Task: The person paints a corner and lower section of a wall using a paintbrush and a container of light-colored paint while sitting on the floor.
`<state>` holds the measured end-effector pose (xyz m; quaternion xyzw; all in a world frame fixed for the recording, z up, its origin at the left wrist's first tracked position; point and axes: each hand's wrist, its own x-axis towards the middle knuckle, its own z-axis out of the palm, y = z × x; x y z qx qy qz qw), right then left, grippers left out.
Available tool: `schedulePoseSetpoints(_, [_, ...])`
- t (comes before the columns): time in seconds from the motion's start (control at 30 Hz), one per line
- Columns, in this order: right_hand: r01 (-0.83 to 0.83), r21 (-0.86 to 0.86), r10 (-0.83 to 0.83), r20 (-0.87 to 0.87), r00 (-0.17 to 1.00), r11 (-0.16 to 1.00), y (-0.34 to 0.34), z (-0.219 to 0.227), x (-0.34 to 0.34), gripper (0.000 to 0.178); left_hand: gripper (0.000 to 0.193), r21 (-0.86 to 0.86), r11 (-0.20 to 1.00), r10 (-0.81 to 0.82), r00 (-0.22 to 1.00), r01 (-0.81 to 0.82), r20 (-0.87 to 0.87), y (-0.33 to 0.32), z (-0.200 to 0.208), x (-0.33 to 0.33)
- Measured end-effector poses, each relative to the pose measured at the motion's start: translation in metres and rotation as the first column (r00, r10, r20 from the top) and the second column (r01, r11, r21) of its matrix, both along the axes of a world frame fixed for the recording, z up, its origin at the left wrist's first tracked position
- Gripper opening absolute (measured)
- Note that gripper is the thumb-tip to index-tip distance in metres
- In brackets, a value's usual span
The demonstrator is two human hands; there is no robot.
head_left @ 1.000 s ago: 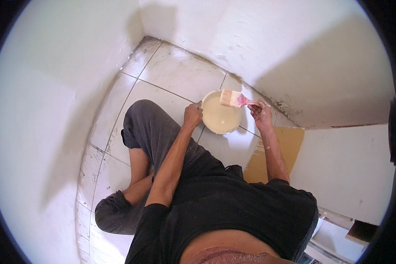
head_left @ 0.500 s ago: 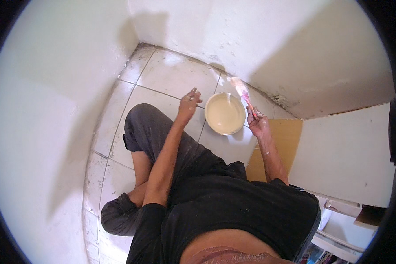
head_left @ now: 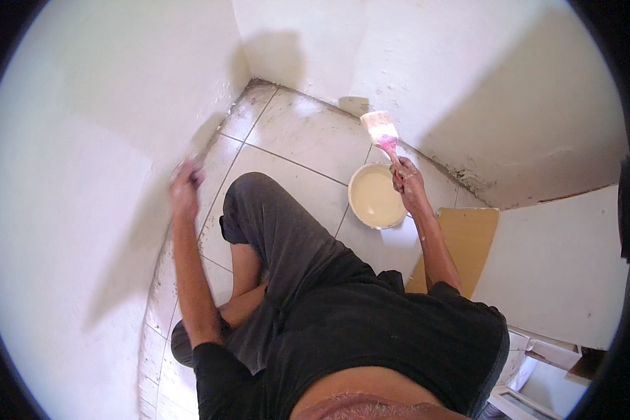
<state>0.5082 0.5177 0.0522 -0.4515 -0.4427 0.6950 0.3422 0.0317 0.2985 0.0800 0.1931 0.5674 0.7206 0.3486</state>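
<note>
A wide flat paintbrush (head_left: 380, 127) with a pink and red handle and pale, paint-loaded bristles points up toward the far wall. My right hand (head_left: 409, 183) is closed around its handle, holding it above the right side of a round white bucket (head_left: 381, 227). Cream-coloured paint (head_left: 371, 198) fills much of the bucket, partly hidden by that hand. Over at the left wall, my left hand (head_left: 185, 187) is raised beside my knee. Motion blurs its fingers, so I cannot make out their grip; whether it touches the wall is unclear.
White walls (head_left: 105, 140) meet in a corner ahead, with dirty, flaking lower edges. Tiled floor (head_left: 297, 143) lies around my folded legs. To the right stand a brown board (head_left: 462, 238) and a large white panel (head_left: 549, 266), with white framed pieces (head_left: 539, 381) behind them.
My left hand has swung left, from near the bucket to the left wall. My right hand has shifted over the bucket's edge, and the brush now shows its broad face. The view has shifted slightly.
</note>
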Motion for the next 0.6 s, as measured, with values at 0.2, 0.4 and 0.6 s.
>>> schedulePoseSetpoints(0.2, [-0.290,0.576,-0.254,0.683,0.685,0.765,0.040,-0.007,-0.055,0.018,0.050,-0.452,0.869,0.089,0.962,-0.201,-0.257,-0.173,-0.012,-0.031])
schedulePoseSetpoints(0.4, [-0.439,0.676,-0.365,0.710,0.603,0.592,0.082,-0.072,-0.134,0.023,0.065,-0.636,0.648,0.283,0.908,-0.419,-0.310,-0.296,-0.097,-0.052])
schedulePoseSetpoints(0.6, [-0.419,0.642,-0.411,0.750,0.519,0.643,0.110,-0.105,-0.180,0.031,0.064,-0.638,0.684,0.305,0.933,-0.354,-0.190,-0.291,-0.109,-0.047])
